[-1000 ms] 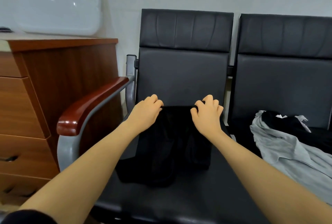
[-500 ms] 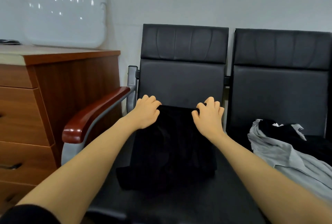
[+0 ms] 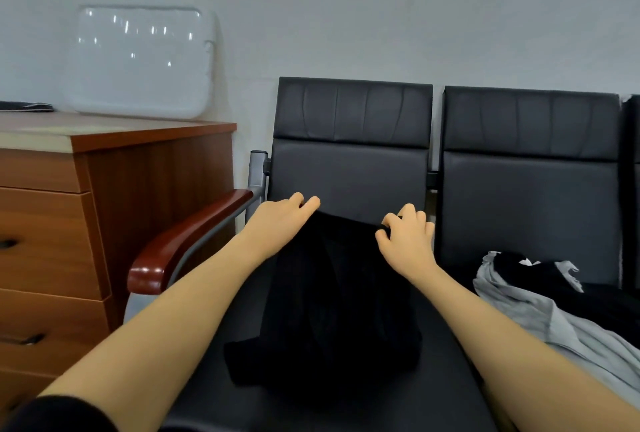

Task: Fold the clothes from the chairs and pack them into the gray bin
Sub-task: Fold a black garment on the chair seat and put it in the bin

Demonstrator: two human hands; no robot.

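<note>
On the left chair [image 3: 349, 172], the left hand [image 3: 277, 224] has lifted its corner of the black garment [image 3: 332, 307], fingers now stretched along the top edge, grip unclear; the right hand [image 3: 407, 241] stays pinched on the other corner; the cloth now hangs taller, likely being spread for folding; right of it, a gray garment [image 3: 540, 321] waits; no gray bin shows.

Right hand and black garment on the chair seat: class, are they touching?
Touching. The head view shows the right hand with fingers curled over the top edge of the black garment, pinching the fabric.
</note>
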